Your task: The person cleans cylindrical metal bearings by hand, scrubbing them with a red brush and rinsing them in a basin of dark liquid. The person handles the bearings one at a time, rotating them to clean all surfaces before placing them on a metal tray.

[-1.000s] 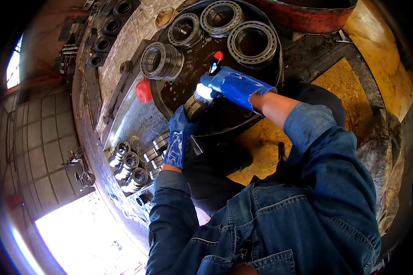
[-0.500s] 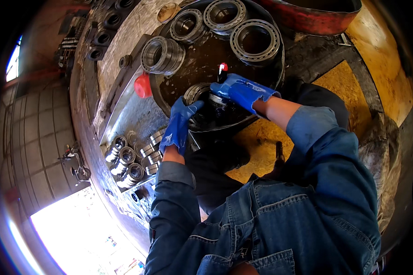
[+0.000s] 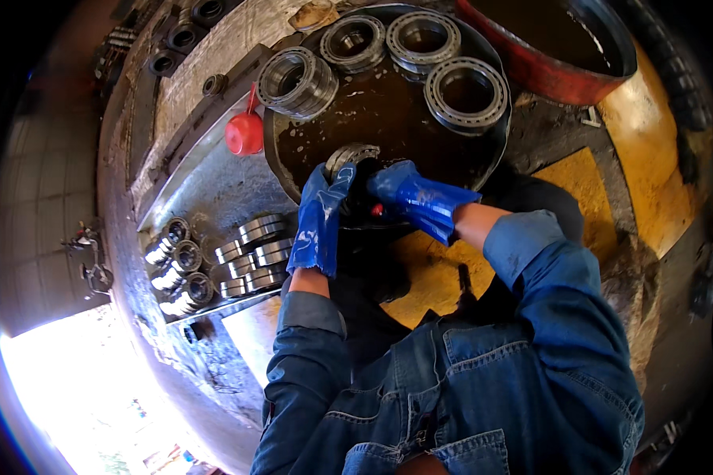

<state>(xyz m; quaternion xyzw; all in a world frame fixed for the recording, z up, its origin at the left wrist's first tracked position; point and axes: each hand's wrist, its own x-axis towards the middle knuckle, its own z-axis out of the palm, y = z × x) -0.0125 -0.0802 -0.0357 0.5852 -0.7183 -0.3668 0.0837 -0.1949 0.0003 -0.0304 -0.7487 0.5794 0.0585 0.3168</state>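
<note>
My left hand (image 3: 321, 214), in a blue rubber glove, grips a metal bearing (image 3: 352, 155) tilted up on its edge over the near part of a round pan (image 3: 271, 154) with dark oily liquid. Close to the bearing's right side is my right hand (image 3: 416, 196), gloved alike, its fingers closed round a brush. Only the brush's red handle end (image 3: 378, 210) shows below the glove; its bristles cannot be made out. Along the pan's far side sit large bearings, among them a stack (image 3: 297, 83) at left and a wide ring (image 3: 466, 95) at right.
Left of the pan, a red ladle (image 3: 245, 133) lies on a metal tray (image 3: 214, 190). Shiny bearing rings (image 3: 263, 229) and smaller roller bearings (image 3: 187, 257) are grouped on it. A red-sided drum (image 3: 547, 67) stands at the back right, by yellowish boards (image 3: 657, 174).
The brush's red end has swung from above my right hand to below it. The bearing in my left hand has been tilted up. The whole view has shifted slightly.
</note>
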